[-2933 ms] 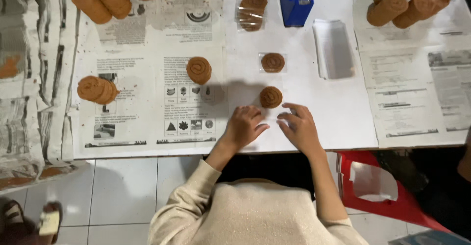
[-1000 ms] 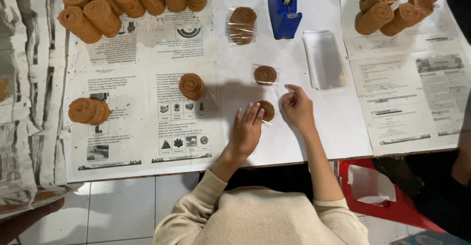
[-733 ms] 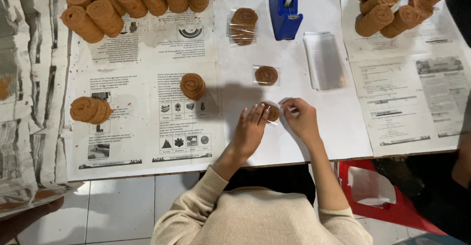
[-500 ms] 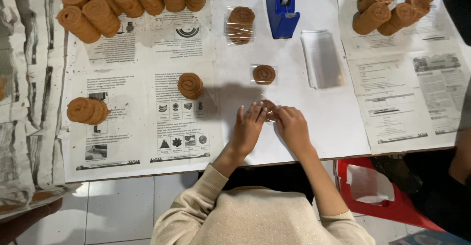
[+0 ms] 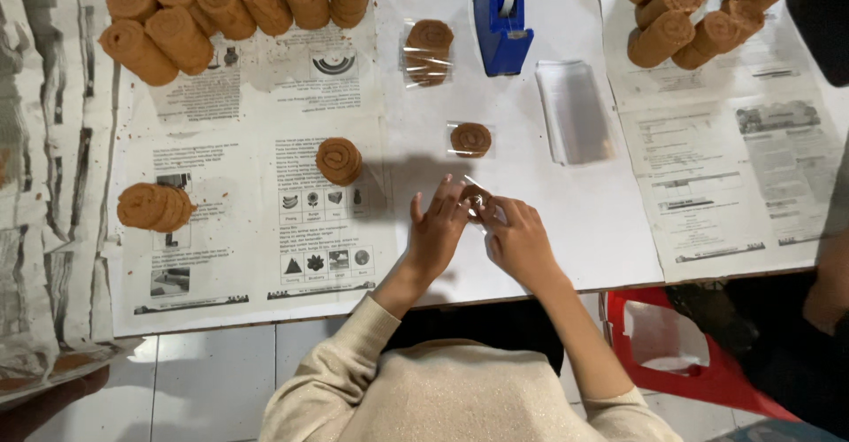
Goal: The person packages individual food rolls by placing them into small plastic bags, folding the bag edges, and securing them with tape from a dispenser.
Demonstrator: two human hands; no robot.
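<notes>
One brown coil (image 5: 475, 197), seemingly clear-wrapped, between both hands' fingers (image 5: 455, 207).

View 1 of 1: head cam, worn by you, aimed straight down over white table (image 5: 584, 230), mid-height, not close. Your left hand (image 5: 438, 230) and right hand (image 5: 517, 240) sit just below frame centre, table beyond them, floor near you. No 2nd view, no overlap.

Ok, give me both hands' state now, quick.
Left hand: fingers on the wrapped brown roll.
Right hand: pinching the same roll's clear wrap.
</notes>
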